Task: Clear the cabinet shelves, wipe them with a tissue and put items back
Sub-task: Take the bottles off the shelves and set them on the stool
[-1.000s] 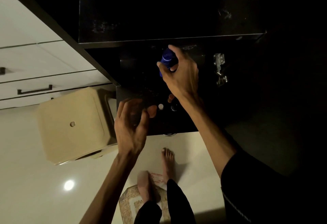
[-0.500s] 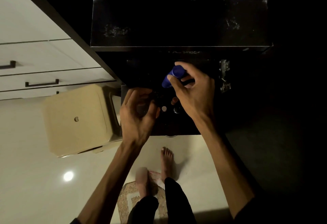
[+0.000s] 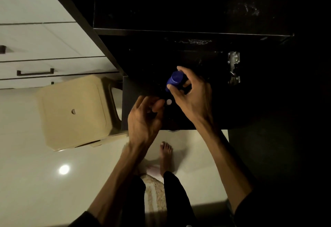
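Beige plastic, square-topped and with a small hole in its middle, the stool [image 3: 75, 112] stands on the pale floor at the far left of my view, just beside the dark cabinet. Moving right, my left hand [image 3: 143, 119] hovers at the front of the lower shelf [image 3: 211, 119] with its fingers loosely curled; they seem to hold nothing, though the gloom under them keeps me from being sure. Just beside its fingertips sits a small white round cap [image 3: 169, 102], belonging to something I cannot make out in the dark. Further right, my right hand [image 3: 191, 97] grips the blue plastic bottle with a rounded cap [image 3: 175, 80], thumb on the near side and fingers wrapped over the far side, tilted and held low over that shelf. I judge the bottle light, rigid and rather smooth, so a grip round the body below the cap should be safer than pinching the cap alone, and setting it down will need care among the small items nearby. On the far right, a metal door hinge [image 3: 233, 67] glints on the cabinet wall.
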